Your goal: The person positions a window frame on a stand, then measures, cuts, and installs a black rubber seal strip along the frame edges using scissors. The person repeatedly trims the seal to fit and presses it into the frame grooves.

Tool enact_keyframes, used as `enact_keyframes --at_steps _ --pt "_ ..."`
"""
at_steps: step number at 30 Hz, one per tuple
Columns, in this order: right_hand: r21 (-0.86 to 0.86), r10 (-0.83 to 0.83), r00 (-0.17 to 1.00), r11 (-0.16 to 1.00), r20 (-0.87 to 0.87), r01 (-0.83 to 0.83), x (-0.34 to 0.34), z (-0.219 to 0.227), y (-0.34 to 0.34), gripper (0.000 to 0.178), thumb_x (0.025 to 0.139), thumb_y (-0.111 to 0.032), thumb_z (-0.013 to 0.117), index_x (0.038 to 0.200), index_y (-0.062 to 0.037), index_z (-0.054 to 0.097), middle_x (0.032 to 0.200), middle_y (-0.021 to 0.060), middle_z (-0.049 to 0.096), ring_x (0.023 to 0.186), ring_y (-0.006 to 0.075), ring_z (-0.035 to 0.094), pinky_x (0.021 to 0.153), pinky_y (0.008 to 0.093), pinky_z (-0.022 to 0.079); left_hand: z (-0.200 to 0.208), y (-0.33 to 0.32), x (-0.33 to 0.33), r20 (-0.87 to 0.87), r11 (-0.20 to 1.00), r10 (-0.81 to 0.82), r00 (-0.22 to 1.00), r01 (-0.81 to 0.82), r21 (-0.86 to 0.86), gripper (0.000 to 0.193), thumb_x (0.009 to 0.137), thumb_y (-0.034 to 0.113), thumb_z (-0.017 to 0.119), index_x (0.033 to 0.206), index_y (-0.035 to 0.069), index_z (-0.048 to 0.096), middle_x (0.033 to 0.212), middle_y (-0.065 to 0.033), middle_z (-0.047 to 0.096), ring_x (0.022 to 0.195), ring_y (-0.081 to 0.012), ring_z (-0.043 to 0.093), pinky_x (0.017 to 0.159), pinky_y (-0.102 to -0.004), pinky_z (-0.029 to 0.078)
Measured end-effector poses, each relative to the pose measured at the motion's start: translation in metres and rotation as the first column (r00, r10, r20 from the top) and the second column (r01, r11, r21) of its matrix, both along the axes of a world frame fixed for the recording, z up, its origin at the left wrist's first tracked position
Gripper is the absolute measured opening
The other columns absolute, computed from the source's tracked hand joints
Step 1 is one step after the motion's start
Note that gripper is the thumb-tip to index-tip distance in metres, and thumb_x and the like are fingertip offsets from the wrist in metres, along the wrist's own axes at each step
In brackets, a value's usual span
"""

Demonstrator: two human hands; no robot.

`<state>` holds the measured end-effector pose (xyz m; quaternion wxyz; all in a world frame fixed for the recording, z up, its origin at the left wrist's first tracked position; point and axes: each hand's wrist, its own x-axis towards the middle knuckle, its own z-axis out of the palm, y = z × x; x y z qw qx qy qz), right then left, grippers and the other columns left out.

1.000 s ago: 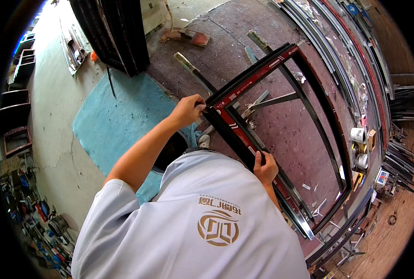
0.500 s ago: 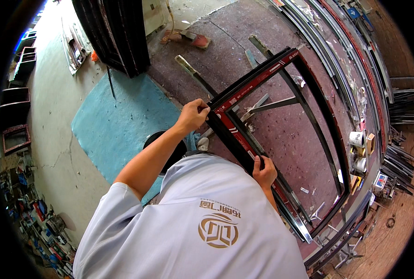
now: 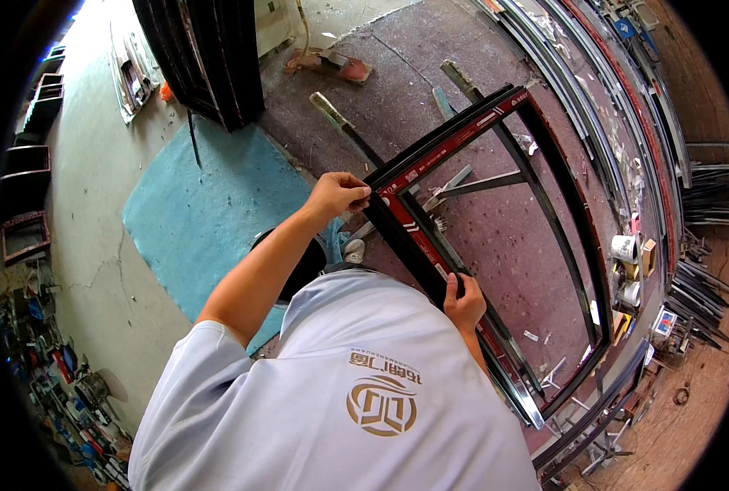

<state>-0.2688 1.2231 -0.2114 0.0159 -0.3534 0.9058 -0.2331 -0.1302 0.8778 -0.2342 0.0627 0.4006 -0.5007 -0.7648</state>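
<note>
A large black window frame [image 3: 575, 200] with red protective film along its inner edges lies on supports in front of me, to the right. My left hand [image 3: 336, 199] is at its near left corner, thumb and fingertips pressed together; whatever they pinch is too small to make out. Farther along the near bar, my right hand [image 3: 465, 308] grips the frame with bent fingers. A small dark piece shows by its fingertips, its kind unclear. Beneath the frame, a support bar [image 3: 344, 124] sticks out at the far left, and a metal crosspiece [image 3: 487, 183] spans the opening.
A blue-green mat [image 3: 192, 213] covers floor to my left, with a stack of dark profiles [image 3: 200, 61] standing beyond it. Long metal profiles [image 3: 581, 98] lie at the right, near a white bucket [image 3: 624, 248]. Assorted tools and parts [image 3: 69, 385] crowd the lower left.
My left hand's fingers have straightened a little and come together at the frame's corner. The right hand keeps its hold, and the frame stays in place.
</note>
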Motion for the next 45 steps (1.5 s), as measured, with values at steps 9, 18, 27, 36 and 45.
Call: enact_keyframes --at_steps 9,18,27,36,45 --pt "-0.005 0.015 1.000 1.000 -0.004 -0.015 0.000 0.005 -0.001 0.048 0.097 -0.045 0.059 0.094 0.0013 0.071 0.086 0.0166 0.069 0.076 0.0362 0.068 0.064 0.0418 0.054 0.014 -0.001 -0.011 0.130 0.999 -0.006 0.992 0.010 -0.030 0.016 0.087 0.011 0.076 0.091 -0.003 0.069 0.083 -0.0106 0.071 0.074 -0.0169 0.070 0.066 -0.0295 0.059" --pt "-0.026 0.017 1.000 1.000 -0.018 -0.017 0.000 0.003 -0.003 0.047 0.095 -0.043 0.062 0.094 0.0022 0.071 0.087 0.0178 0.070 0.076 0.0370 0.069 0.065 0.0419 0.055 0.019 -0.004 -0.019 0.214 0.987 -0.046 0.976 0.078 -0.143 0.016 0.087 0.009 0.076 0.089 -0.004 0.067 0.080 -0.0102 0.071 0.071 -0.0157 0.069 0.064 -0.0288 0.058" --pt "-0.053 0.026 1.000 0.998 -0.016 -0.026 -0.001 0.002 -0.001 0.044 0.095 -0.041 0.062 0.096 0.0017 0.072 0.089 0.0183 0.071 0.078 0.0371 0.069 0.066 0.0418 0.055 0.015 0.010 -0.013 0.139 0.988 0.031 0.990 -0.009 -0.157 0.014 0.090 0.007 0.069 0.094 -0.007 0.068 0.083 -0.0121 0.070 0.074 -0.0177 0.071 0.064 -0.0271 0.058" --pt "-0.031 0.004 1.000 1.000 0.007 -0.003 0.001 0.005 0.000 0.045 0.096 -0.044 0.061 0.096 0.0002 0.072 0.089 0.0172 0.071 0.078 0.0368 0.069 0.066 0.0412 0.054 -0.003 0.009 0.000 -0.013 0.991 0.094 0.996 -0.092 0.101 0.020 0.093 0.010 0.070 0.105 -0.005 0.068 0.094 -0.0127 0.071 0.083 -0.0194 0.071 0.073 -0.0296 0.060" --pt "-0.027 -0.013 1.000 1.000 -0.005 0.013 0.003 0.006 -0.002 0.046 0.095 -0.044 0.062 0.096 0.0008 0.072 0.090 0.0180 0.071 0.079 0.0372 0.069 0.067 0.0413 0.055 0.012 0.009 -0.008 0.057 0.997 0.078 0.995 -0.078 0.004 0.015 0.089 0.009 0.074 0.096 -0.003 0.068 0.085 -0.0110 0.070 0.076 -0.0178 0.070 0.064 -0.0280 0.058"
